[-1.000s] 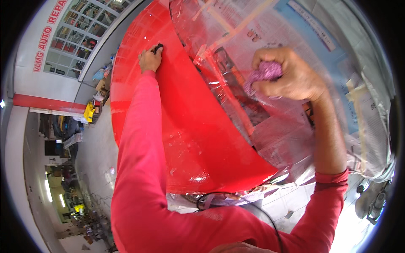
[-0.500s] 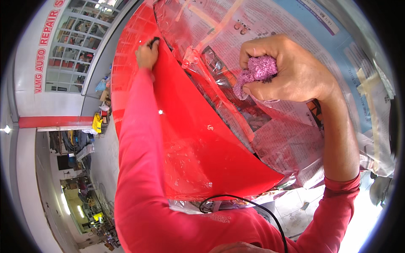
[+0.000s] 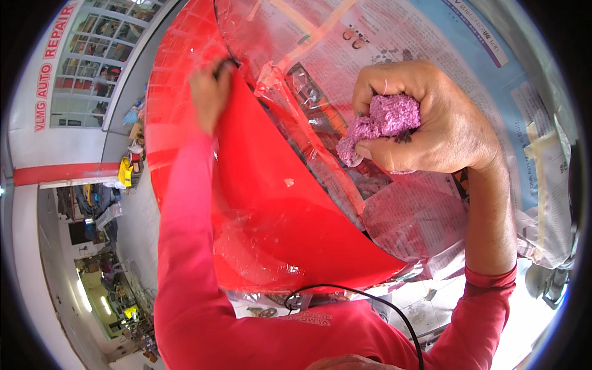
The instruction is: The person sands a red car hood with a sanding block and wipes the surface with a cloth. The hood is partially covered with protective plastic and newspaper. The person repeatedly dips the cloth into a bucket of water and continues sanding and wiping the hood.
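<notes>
At far left, a yellow item (image 3: 125, 171) is seen beyond the panel, well apart from both hands. The left sleeve (image 3: 185, 246) is stretched over the red panel (image 3: 271, 185). The left hand (image 3: 208, 95) is placed on the panel close to its seam, with the fingers closed on a small dark block (image 3: 222, 65) — its outline is blurred, and its underside cannot be seen. Wet-looking patches are visible on the near part of the panel. Should grit be trapped under the block, the gloss could be scratched. Should the block be slid past the seam, the pink tape (image 3: 320, 149) could be caught and lifted, and the film-covered paper (image 3: 336, 71) torn. A black cable (image 3: 345, 288) is looped by the near edge; if snagged, it could be dragged across the panel. At right, a crumpled purple cloth (image 3: 391, 120) is gripped tightly in the right hand (image 3: 441, 126), above the paper — if squeezed harder there, any water held in it could be dripped onto the masking
</notes>
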A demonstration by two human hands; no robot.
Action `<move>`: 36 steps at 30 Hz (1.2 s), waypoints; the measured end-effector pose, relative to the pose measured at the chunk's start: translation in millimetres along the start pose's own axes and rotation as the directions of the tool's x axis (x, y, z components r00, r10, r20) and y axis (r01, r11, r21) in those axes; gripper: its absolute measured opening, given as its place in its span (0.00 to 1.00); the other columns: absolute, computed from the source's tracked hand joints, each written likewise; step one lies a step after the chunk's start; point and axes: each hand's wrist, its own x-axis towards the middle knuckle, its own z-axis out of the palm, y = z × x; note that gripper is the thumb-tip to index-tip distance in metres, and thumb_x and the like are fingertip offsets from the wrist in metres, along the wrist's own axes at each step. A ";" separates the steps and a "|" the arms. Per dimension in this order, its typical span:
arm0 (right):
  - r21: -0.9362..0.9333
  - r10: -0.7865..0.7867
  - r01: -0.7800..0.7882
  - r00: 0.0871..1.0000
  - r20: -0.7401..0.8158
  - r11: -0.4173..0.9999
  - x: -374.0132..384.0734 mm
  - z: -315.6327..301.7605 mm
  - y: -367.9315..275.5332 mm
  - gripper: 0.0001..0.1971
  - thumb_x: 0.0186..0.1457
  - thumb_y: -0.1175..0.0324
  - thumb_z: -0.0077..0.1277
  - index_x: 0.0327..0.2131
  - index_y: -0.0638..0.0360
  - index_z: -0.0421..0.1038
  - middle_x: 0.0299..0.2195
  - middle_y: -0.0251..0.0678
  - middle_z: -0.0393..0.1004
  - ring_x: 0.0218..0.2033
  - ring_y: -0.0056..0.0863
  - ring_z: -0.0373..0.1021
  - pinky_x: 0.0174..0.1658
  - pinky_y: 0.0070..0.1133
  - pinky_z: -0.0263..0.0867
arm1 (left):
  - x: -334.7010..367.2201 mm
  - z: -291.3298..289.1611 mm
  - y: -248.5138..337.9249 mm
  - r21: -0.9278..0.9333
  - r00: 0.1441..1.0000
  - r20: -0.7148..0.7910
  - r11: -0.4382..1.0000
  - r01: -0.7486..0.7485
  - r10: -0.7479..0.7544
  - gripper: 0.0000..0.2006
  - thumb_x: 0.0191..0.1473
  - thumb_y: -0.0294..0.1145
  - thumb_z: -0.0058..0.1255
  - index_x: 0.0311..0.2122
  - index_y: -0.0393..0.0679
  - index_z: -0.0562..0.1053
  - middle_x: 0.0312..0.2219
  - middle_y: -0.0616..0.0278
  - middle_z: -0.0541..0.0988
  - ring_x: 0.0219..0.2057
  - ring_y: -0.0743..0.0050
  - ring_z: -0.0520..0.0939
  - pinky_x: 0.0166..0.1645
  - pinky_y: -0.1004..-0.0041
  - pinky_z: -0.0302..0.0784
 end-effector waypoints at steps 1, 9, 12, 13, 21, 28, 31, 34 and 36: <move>-0.007 -0.008 0.008 1.000 0.025 1.000 4.5 4.7 -3.4 0.15 0.44 0.72 0.71 0.33 0.62 0.75 0.27 0.30 0.74 0.31 0.20 0.69 0.37 0.25 0.67 | 46.4 8.1 -57.8 0.125 0.984 -0.157 0.987 0.104 -0.084 0.24 0.67 0.56 0.54 0.57 0.52 0.84 0.39 0.42 0.88 0.46 0.29 0.85 0.58 0.46 0.77; 0.029 -0.090 0.091 0.995 -0.052 0.995 5.5 0.2 10.0 0.11 0.48 0.72 0.68 0.33 0.62 0.76 0.24 0.33 0.74 0.28 0.21 0.69 0.35 0.28 0.69 | -53.5 15.4 19.3 0.129 0.945 -0.217 0.967 -0.220 0.244 0.20 0.66 0.44 0.59 0.55 0.42 0.83 0.41 0.41 0.82 0.45 0.39 0.80 0.54 0.48 0.74; 0.077 -0.068 0.073 0.996 -0.063 0.994 -0.5 -4.2 8.2 0.11 0.48 0.72 0.68 0.32 0.62 0.76 0.23 0.33 0.73 0.28 0.20 0.68 0.34 0.27 0.69 | -162.5 -20.6 90.2 -0.048 0.959 -0.149 0.967 -0.250 0.241 0.24 0.64 0.44 0.63 0.60 0.41 0.81 0.49 0.41 0.81 0.52 0.39 0.79 0.59 0.50 0.73; 0.089 -0.069 0.073 0.997 -0.043 0.993 3.0 -1.3 9.8 0.11 0.48 0.72 0.69 0.32 0.62 0.75 0.23 0.33 0.73 0.28 0.20 0.68 0.34 0.27 0.69 | -154.1 -17.6 85.6 -0.047 0.966 -0.148 0.974 -0.219 0.210 0.24 0.64 0.45 0.63 0.60 0.42 0.81 0.48 0.41 0.81 0.51 0.39 0.79 0.59 0.50 0.74; -0.020 -0.130 0.131 0.991 0.012 0.991 11.7 11.1 16.6 0.13 0.48 0.70 0.69 0.35 0.62 0.77 0.25 0.33 0.75 0.28 0.22 0.70 0.35 0.27 0.70 | 77.0 29.8 -50.7 0.213 0.978 -0.171 0.965 0.152 -0.116 0.23 0.67 0.53 0.55 0.53 0.47 0.85 0.37 0.41 0.85 0.44 0.34 0.82 0.56 0.49 0.75; 0.085 -0.072 0.073 0.997 -0.017 0.994 1.3 -0.5 12.2 0.13 0.48 0.71 0.69 0.37 0.62 0.77 0.26 0.33 0.76 0.30 0.21 0.72 0.37 0.26 0.71 | -120.1 1.6 75.1 0.012 0.964 -0.219 0.988 -0.151 0.150 0.23 0.65 0.48 0.60 0.57 0.42 0.82 0.46 0.41 0.82 0.49 0.39 0.79 0.55 0.50 0.75; 0.058 -0.089 0.089 0.996 -0.005 0.994 -2.2 -3.4 6.2 0.13 0.48 0.71 0.69 0.36 0.62 0.77 0.26 0.34 0.76 0.30 0.22 0.72 0.37 0.27 0.71 | -76.4 15.1 38.7 -0.019 0.963 -0.211 0.984 -0.176 0.168 0.22 0.66 0.48 0.60 0.56 0.43 0.83 0.44 0.39 0.82 0.48 0.36 0.81 0.54 0.47 0.76; 0.040 -0.176 0.175 0.984 0.025 0.984 5.7 3.1 7.9 0.13 0.47 0.71 0.69 0.35 0.62 0.76 0.26 0.36 0.76 0.30 0.24 0.73 0.37 0.27 0.71 | 63.0 22.9 -62.3 0.150 0.996 -0.040 0.985 0.088 -0.083 0.27 0.68 0.58 0.52 0.60 0.49 0.81 0.47 0.35 0.84 0.50 0.30 0.83 0.55 0.43 0.78; 0.052 -0.172 0.170 0.984 0.053 0.984 11.9 12.2 11.2 0.14 0.46 0.70 0.70 0.35 0.62 0.76 0.26 0.37 0.76 0.29 0.28 0.74 0.37 0.28 0.71 | 111.8 22.3 -117.3 0.320 0.950 -0.205 0.901 0.293 -0.236 0.27 0.69 0.58 0.50 0.58 0.48 0.83 0.45 0.35 0.85 0.48 0.29 0.84 0.47 0.41 0.79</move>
